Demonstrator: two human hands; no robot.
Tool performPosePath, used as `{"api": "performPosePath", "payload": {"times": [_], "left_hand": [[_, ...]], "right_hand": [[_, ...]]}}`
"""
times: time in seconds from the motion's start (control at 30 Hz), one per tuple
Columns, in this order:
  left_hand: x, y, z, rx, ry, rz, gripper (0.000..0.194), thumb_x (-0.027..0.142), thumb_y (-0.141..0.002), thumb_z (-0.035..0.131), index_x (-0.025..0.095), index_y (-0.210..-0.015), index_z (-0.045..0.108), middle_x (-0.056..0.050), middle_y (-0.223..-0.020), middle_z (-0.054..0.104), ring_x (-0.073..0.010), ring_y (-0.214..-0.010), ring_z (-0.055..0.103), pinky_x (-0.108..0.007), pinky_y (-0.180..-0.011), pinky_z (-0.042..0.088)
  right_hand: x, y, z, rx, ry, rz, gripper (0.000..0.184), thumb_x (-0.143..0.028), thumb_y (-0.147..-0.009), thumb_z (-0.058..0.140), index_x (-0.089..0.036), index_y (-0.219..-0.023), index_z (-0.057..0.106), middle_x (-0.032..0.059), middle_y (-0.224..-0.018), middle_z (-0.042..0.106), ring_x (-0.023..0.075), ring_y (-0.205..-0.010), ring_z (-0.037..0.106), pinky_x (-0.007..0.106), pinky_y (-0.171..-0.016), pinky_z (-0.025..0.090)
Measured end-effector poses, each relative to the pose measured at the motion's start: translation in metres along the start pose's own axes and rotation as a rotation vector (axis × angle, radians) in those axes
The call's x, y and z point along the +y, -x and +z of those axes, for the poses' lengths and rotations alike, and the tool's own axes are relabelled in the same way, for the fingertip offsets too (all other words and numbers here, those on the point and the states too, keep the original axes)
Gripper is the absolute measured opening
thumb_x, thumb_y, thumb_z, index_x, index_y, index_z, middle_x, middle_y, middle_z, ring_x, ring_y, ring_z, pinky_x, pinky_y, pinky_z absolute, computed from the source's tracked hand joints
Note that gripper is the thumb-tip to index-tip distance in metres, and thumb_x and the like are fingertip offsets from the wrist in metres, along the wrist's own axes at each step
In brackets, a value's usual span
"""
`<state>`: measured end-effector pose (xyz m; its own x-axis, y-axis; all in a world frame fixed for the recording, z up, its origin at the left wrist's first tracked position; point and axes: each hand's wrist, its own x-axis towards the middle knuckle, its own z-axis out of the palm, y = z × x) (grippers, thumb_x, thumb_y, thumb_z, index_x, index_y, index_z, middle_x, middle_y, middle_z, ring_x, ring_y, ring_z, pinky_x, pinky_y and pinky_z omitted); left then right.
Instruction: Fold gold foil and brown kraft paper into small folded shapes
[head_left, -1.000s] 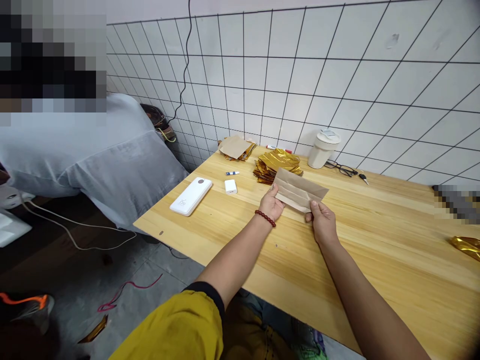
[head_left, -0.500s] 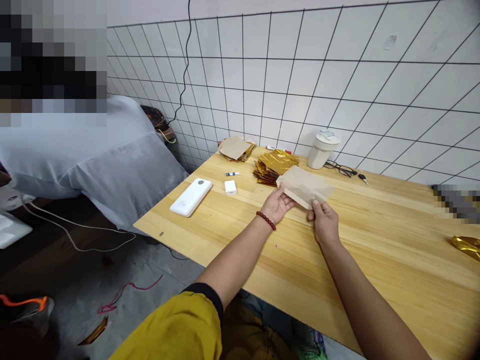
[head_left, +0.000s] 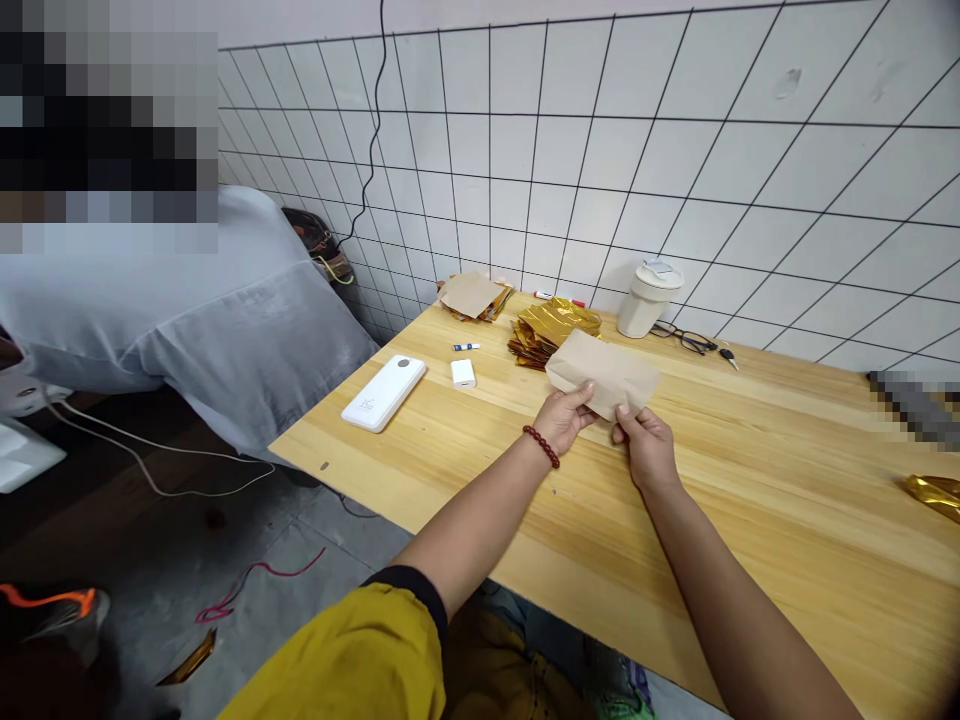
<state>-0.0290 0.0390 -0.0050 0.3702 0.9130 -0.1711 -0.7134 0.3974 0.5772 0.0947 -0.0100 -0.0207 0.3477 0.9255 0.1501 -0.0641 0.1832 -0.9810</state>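
A flat sheet of brown paper (head_left: 604, 367), perhaps a folded paper bag, is held above the wooden table. My left hand (head_left: 566, 418), with a dark red bead bracelet at the wrist, grips its near edge, thumb on top and fingers beneath. At the near right corner, my right hand (head_left: 646, 440) pinches the same paper between thumb and fingers. Just behind the paper lies a crumpled stack of gold foil wrappers (head_left: 551, 325). Another pile, topped with brown paper (head_left: 474, 293), rests at the table's far left corner.
On the wooden table (head_left: 750, 520) are a white power bank (head_left: 384, 392), a white charger (head_left: 463, 374), a small blue-and-white stick (head_left: 466, 347), a lidded cup (head_left: 649, 299), glasses (head_left: 694, 341) and a key (head_left: 727, 357). Gold foil (head_left: 934, 492) lies far right. A person in grey (head_left: 187, 300) is at left.
My left hand has slid right along the paper's near edge, and its thumb now presses on top. The paper has shifted slightly left; my right hand keeps its pinch.
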Motion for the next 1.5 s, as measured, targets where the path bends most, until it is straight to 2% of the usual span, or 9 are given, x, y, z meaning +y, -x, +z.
{"api": "performPosePath", "payload": {"times": [0.2, 0.33, 0.47, 0.73, 0.9, 1.07, 1.17, 1.3, 1.5], "left_hand": [[0.010, -0.006, -0.003, 0.133, 0.164, 0.042, 0.016, 0.016, -0.082, 0.065, 0.016, -0.099, 0.065, -0.008, -0.103, 0.072, -0.0188, -0.102, 0.067, -0.040, -0.101, 0.048], [0.010, -0.008, -0.005, 0.132, 0.175, 0.050, 0.012, 0.015, -0.085, 0.061, 0.017, -0.097, 0.065, -0.007, -0.100, 0.073, -0.0178, -0.100, 0.067, -0.040, -0.102, 0.047], [0.009, -0.009, -0.006, 0.150, 0.170, 0.048, 0.014, 0.024, -0.087, 0.062, 0.015, -0.097, 0.065, -0.009, -0.102, 0.073, -0.0199, -0.101, 0.067, -0.042, -0.101, 0.048], [0.010, -0.008, -0.004, 0.166, 0.162, 0.028, 0.016, 0.027, -0.083, 0.067, 0.017, -0.096, 0.067, -0.008, -0.100, 0.074, -0.0210, -0.105, 0.067, -0.041, -0.101, 0.048], [0.011, -0.008, -0.004, 0.166, 0.165, 0.037, 0.020, 0.031, -0.084, 0.067, 0.018, -0.099, 0.066, -0.008, -0.102, 0.073, -0.0207, -0.106, 0.066, -0.041, -0.102, 0.047], [0.008, -0.003, -0.004, 0.018, 0.123, 0.000, 0.026, 0.030, -0.079, 0.072, 0.021, -0.103, 0.066, -0.006, -0.101, 0.073, -0.0179, -0.096, 0.068, -0.042, -0.103, 0.044], [0.003, 0.003, -0.001, -0.079, 0.019, -0.057, 0.030, 0.021, -0.071, 0.079, 0.017, -0.098, 0.068, -0.008, -0.097, 0.073, -0.0187, -0.092, 0.069, -0.044, -0.104, 0.043], [-0.003, 0.007, 0.002, -0.087, -0.052, -0.038, 0.026, 0.024, -0.066, 0.082, 0.013, -0.086, 0.070, -0.009, -0.090, 0.073, -0.0208, -0.092, 0.068, -0.044, -0.102, 0.044], [-0.010, 0.007, 0.004, -0.166, -0.148, -0.006, 0.033, 0.027, -0.056, 0.087, 0.012, -0.080, 0.071, -0.007, -0.082, 0.071, -0.0200, -0.085, 0.066, -0.042, -0.097, 0.046]], "right_hand": [[0.001, -0.001, -0.001, 0.046, -0.087, 0.012, 0.039, -0.052, -0.068, 0.076, -0.019, -0.062, 0.056, -0.0043, -0.047, 0.050, 0.0086, -0.045, 0.041, 0.023, -0.048, 0.033], [-0.002, -0.003, -0.001, 0.118, -0.100, -0.018, 0.039, -0.054, -0.070, 0.074, -0.019, -0.065, 0.057, -0.0054, -0.048, 0.048, 0.0082, -0.043, 0.040, 0.023, -0.045, 0.031], [-0.003, -0.005, -0.001, 0.171, -0.124, -0.025, 0.041, -0.057, -0.068, 0.075, -0.020, -0.064, 0.055, -0.0061, -0.049, 0.046, 0.0080, -0.042, 0.039, 0.023, -0.043, 0.029], [-0.001, -0.005, -0.003, 0.114, -0.090, -0.041, 0.039, -0.057, -0.069, 0.073, -0.020, -0.069, 0.060, -0.0060, -0.049, 0.046, 0.0090, -0.042, 0.039, 0.024, -0.043, 0.030], [-0.004, -0.005, -0.001, 0.131, -0.132, -0.022, 0.040, -0.055, -0.066, 0.076, -0.019, -0.068, 0.060, -0.0058, -0.050, 0.047, 0.0081, -0.043, 0.039, 0.023, -0.043, 0.030], [-0.006, -0.006, -0.001, 0.161, -0.197, 0.002, 0.044, -0.057, -0.063, 0.078, -0.019, -0.072, 0.058, -0.0020, -0.063, 0.059, 0.0069, -0.045, 0.041, 0.022, -0.043, 0.031], [-0.006, -0.004, -0.001, 0.120, -0.157, -0.018, 0.042, -0.057, -0.066, 0.077, -0.019, -0.071, 0.060, -0.0025, -0.061, 0.057, 0.0073, -0.046, 0.041, 0.022, -0.044, 0.033], [-0.004, -0.002, -0.001, 0.037, -0.111, -0.028, 0.038, -0.052, -0.068, 0.078, -0.019, -0.071, 0.060, -0.0048, -0.054, 0.049, 0.0089, -0.048, 0.040, 0.023, -0.047, 0.035], [0.001, -0.002, -0.001, 0.039, -0.096, -0.010, 0.033, -0.043, -0.063, 0.083, -0.019, -0.073, 0.062, -0.0042, -0.059, 0.054, 0.0094, -0.052, 0.043, 0.024, -0.049, 0.036]]}}
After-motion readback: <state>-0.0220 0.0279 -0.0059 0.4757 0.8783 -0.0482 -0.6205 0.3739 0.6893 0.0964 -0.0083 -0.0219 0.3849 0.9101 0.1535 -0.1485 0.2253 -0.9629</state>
